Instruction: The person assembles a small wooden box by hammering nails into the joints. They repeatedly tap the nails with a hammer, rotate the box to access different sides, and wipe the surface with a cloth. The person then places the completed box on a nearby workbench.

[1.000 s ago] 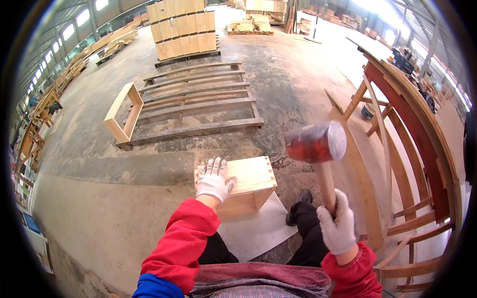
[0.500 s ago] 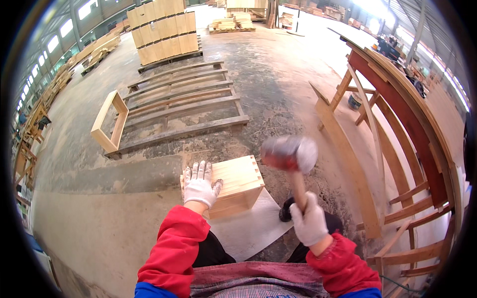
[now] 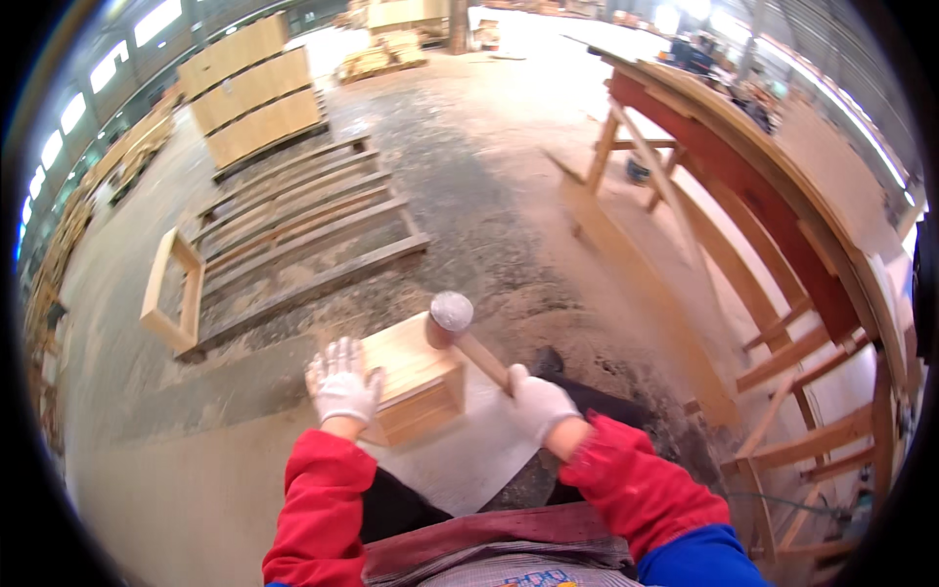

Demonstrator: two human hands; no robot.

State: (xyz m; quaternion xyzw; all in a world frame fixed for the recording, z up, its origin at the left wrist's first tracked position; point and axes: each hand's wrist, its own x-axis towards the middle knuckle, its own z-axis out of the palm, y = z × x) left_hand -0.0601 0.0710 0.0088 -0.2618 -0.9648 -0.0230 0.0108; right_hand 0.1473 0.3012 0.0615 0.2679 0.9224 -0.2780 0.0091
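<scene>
Gripping a mallet (image 3: 449, 318), the gloved right hand (image 3: 543, 401) has its fingers wrapped round the wooden handle. Mallet head is at the right far edge of a pale wooden box (image 3: 413, 354); from where I stand, cannot tell whether it touches. Box rests on a whitish sheet (image 3: 474, 460), just beyond the dark trouser legs (image 3: 401, 501). Left hand (image 3: 344, 383), also gloved, lies at the left end of the box top: fingers extended, slightly apart, thumb out to the side, nothing grasped. Beyond the box: slatted pallet (image 3: 313, 292), open rectangular wooden frame (image 3: 158, 279) upright at its left end. Farther back: stack of pale boards (image 3: 249, 93). To the right: long wooden bench (image 3: 724, 157), reddish along its side.
</scene>
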